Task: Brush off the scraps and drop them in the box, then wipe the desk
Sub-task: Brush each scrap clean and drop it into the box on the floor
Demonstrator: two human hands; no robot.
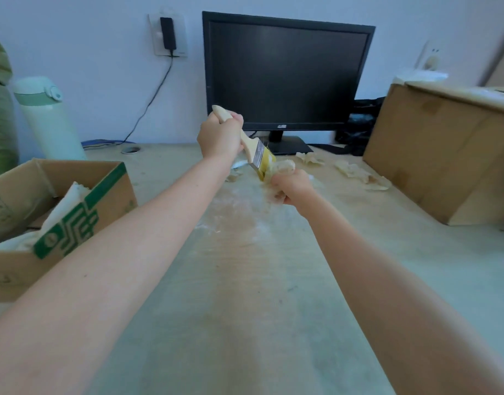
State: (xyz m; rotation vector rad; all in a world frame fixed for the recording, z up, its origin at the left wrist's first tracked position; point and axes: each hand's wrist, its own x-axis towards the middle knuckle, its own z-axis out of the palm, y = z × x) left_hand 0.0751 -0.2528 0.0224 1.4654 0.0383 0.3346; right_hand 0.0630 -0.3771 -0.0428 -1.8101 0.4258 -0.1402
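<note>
Fingers of left hand [221,135] clenched round brush [252,146]; right hand [292,188] grasping scraps [282,169].

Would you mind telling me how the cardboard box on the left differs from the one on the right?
The left box sits upright and open, with pale scraps visible inside; the right box is tilted, and its inside cannot be seen. The left box bears green printed markings; the right box shows plain brown sides. Both are brown cardboard resting on the desk.
</note>
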